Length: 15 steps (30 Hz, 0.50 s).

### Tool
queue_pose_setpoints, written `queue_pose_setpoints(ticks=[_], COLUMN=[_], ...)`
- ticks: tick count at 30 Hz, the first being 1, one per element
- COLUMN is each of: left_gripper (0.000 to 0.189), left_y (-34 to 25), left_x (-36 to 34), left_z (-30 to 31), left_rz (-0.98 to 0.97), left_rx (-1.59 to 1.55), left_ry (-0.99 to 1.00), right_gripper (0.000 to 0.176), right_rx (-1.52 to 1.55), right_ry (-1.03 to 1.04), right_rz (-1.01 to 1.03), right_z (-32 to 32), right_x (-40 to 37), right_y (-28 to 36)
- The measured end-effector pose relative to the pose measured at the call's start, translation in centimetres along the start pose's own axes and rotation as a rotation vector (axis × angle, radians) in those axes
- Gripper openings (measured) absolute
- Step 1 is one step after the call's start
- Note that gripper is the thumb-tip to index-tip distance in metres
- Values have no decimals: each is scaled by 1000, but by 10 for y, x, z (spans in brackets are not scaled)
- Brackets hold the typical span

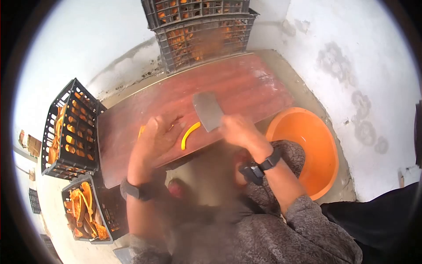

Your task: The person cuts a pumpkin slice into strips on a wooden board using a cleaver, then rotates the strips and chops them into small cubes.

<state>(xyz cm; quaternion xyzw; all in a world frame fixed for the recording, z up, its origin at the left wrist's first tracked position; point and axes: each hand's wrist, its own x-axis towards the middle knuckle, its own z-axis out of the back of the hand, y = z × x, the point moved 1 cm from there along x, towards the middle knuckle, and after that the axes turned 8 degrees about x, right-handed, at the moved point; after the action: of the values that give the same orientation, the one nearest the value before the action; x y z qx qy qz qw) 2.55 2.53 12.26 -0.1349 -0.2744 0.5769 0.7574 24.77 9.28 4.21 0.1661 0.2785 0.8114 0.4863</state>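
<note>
My right hand (235,130) is wrapped round the handle of a wide-bladed cleaver (208,111), its blade over the red board (246,79). A curved yellow-orange strip (190,136) lies on the board between the blade and my left hand. My left hand (159,135) is low over the board, left of the strip, its fingers blurred. A small orange piece (141,130) shows at that hand's left edge. Whether the left fingers hold anything is hidden.
Black crates with orange pieces stand behind the board (204,37) and at its left (72,132). Another crate (103,222) holds orange slices at the lower left. An orange tub (323,154) sits to the right, near the white wall. Dark cloth shows at the lower right.
</note>
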Motion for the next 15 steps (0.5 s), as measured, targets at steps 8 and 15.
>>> queue_pose_setpoints(ticks=[8,15], left_gripper=[19,22], left_y=[129,114], left_x=[-16,-23], left_z=[-161,-168], left_rz=[-86,146], left_rx=[204,197], left_ry=[-183,-125], right_gripper=[14,30], right_rx=[-190,-217], right_ry=[-142,-79], right_rz=[-116,-201], right_z=[-58,-72], right_x=[17,37], right_y=[-49,-68])
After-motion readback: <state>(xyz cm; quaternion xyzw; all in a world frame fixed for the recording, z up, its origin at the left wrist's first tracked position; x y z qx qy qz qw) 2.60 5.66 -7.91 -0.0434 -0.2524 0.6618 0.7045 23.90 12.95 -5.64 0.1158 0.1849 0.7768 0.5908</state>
